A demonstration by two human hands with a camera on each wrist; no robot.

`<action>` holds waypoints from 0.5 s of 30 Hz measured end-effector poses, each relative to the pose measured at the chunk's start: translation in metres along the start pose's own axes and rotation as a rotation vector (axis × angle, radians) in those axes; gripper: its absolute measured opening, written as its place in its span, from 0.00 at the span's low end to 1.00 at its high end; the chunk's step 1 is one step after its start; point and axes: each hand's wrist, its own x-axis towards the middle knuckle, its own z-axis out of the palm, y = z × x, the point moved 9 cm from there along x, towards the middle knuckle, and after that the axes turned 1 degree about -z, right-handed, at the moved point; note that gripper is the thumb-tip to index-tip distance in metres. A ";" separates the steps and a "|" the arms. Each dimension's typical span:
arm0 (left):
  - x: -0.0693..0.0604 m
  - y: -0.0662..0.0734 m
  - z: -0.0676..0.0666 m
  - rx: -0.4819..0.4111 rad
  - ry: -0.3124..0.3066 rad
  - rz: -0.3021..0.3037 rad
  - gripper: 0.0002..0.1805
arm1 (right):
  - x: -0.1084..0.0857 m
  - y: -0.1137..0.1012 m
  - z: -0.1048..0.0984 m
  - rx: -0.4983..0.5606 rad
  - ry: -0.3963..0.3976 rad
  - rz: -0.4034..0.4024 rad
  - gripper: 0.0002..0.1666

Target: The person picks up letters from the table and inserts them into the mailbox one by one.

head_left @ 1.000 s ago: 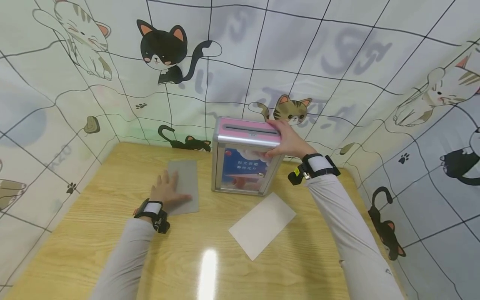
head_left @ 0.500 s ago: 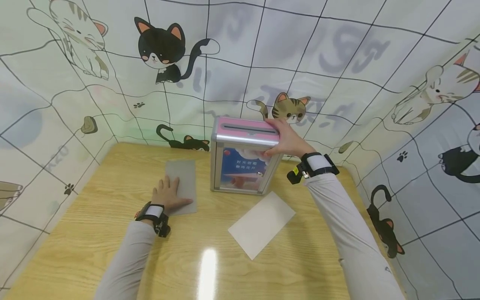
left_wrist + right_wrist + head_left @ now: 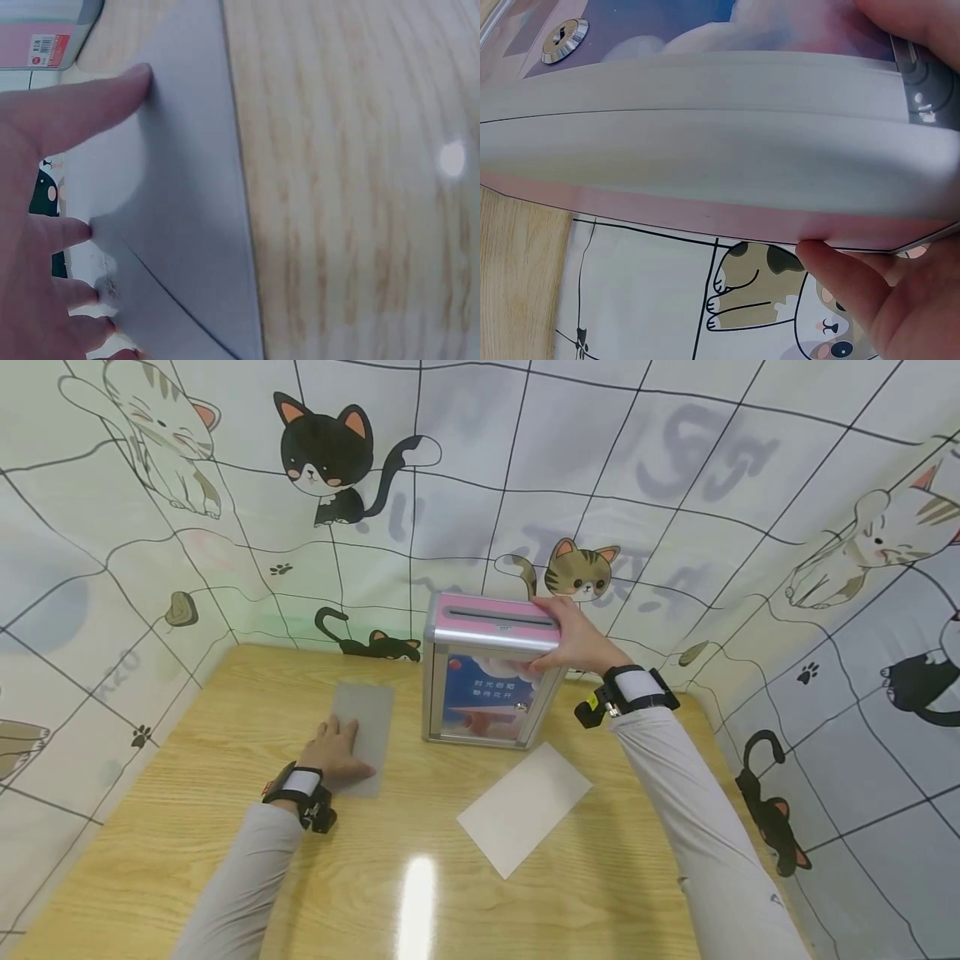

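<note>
My left hand lies over a grey envelope on the left of the table. In the left wrist view, the thumb and fingertips touch the face of the envelope, where a diagonal flap line shows. With my right hand I grip the top right end of a silver-framed letter box with a pink slotted top, thumb at its front and fingers over the top. The box stands upright at the back; its lock shows in the right wrist view.
A pale rectangular paper or envelope lies askew in front of the box. The wooden table ends at the back and sides against a cat-patterned cloth.
The grey envelope has tilted slightly, its near end shifting left and toward me with my left hand. My right hand and the box stay put.
</note>
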 end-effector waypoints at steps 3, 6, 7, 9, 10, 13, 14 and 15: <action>0.001 0.001 -0.001 0.003 0.002 -0.003 0.53 | 0.000 0.001 0.000 -0.001 0.001 0.003 0.62; 0.004 -0.002 0.000 0.003 0.016 0.010 0.54 | -0.001 0.001 0.000 -0.003 0.003 0.001 0.63; 0.005 -0.002 0.000 -0.003 0.017 0.012 0.54 | -0.001 0.001 0.000 -0.003 0.002 0.000 0.63; 0.004 -0.003 -0.001 -0.014 0.023 0.009 0.55 | -0.001 0.000 0.000 -0.002 0.003 -0.002 0.63; 0.005 -0.004 -0.001 -0.021 0.025 0.003 0.55 | -0.001 -0.001 0.000 -0.001 0.004 -0.004 0.63; 0.003 -0.005 -0.003 -0.039 0.026 -0.032 0.54 | -0.001 -0.001 0.000 -0.003 0.004 -0.006 0.63; 0.004 -0.006 -0.003 -0.040 0.027 -0.043 0.54 | -0.001 -0.001 0.000 -0.006 0.004 -0.006 0.63; 0.004 -0.007 -0.003 -0.040 0.028 -0.049 0.55 | -0.001 -0.002 0.000 -0.008 0.004 -0.006 0.63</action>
